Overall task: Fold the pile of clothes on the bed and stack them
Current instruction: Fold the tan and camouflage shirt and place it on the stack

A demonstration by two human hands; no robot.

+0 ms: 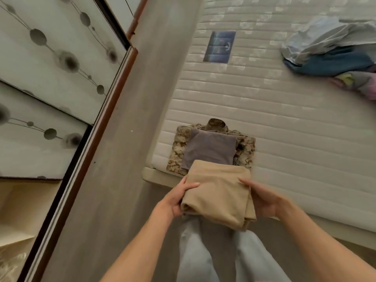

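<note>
I hold a folded tan garment [218,195] in the air just in front of the bed's near corner. My left hand [179,197] grips its left edge, thumb on top. My right hand [262,198] grips its right edge. Beyond it, on the mattress corner, lies a stack: a folded camouflage shirt [247,149] with a folded grey garment [209,149] on top. The tan garment's far edge overlaps the stack's near side in view. An unfolded pile of clothes [335,55], grey, blue and pastel, sits at the far right of the bed.
The white quilted mattress [284,119] has a blue label [220,46] near its far part. A grey floor strip [130,159] runs along the bed's left side. Wardrobe doors with a dotted pattern [50,68] stand at the left. My legs in pale trousers [223,255] are below.
</note>
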